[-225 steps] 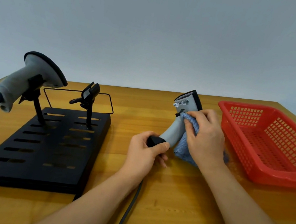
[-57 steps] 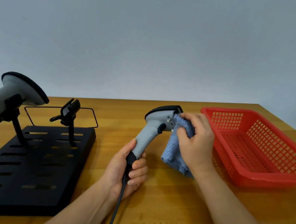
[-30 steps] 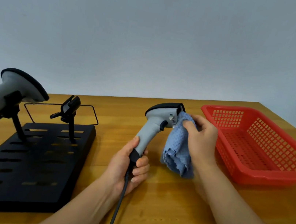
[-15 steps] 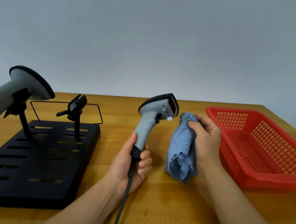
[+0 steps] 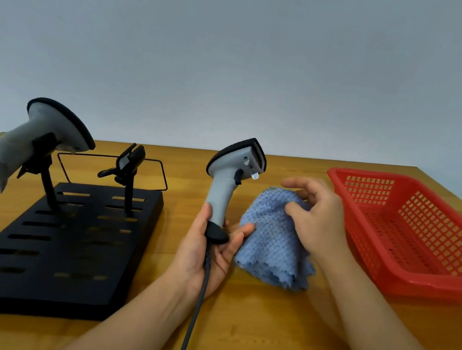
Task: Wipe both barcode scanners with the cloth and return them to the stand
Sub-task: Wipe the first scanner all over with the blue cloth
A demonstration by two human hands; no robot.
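Head view: your left hand (image 5: 206, 249) has the scanner (image 5: 230, 180) by the base of its grip, fingers curled loosely round it, head up and tilted, its cable (image 5: 192, 313) trailing down toward the near edge of the table (image 5: 274, 340). Your right hand (image 5: 313, 217) sits on top of the cloth (image 5: 271, 240), fingers spread and only lightly bent. It looks more like letting go than gripping, so I can't call it a firm hold. The cloth is slumped in a heap on the table just right of the scanner, touching your left fingertips.

Where are you in the job? The other scanner (image 5: 33, 142) sits in its cradle at the stand's (image 5: 63, 242) far left corner, cord hanging off the left side. Whether it's been wiped, you can't tell from here. The second cradle (image 5: 128, 162), toward the stand's far right corner, is empty. That's where the one in your hand belongs. The cloth is off the scanner, so I'd judge the wiping over and the return next.

Around you: a red basket (image 5: 406, 279) at the right edge, nothing visible in it, well clear of your route. The path left to the free cradle is open; only the cable could snag on the stand's edge.
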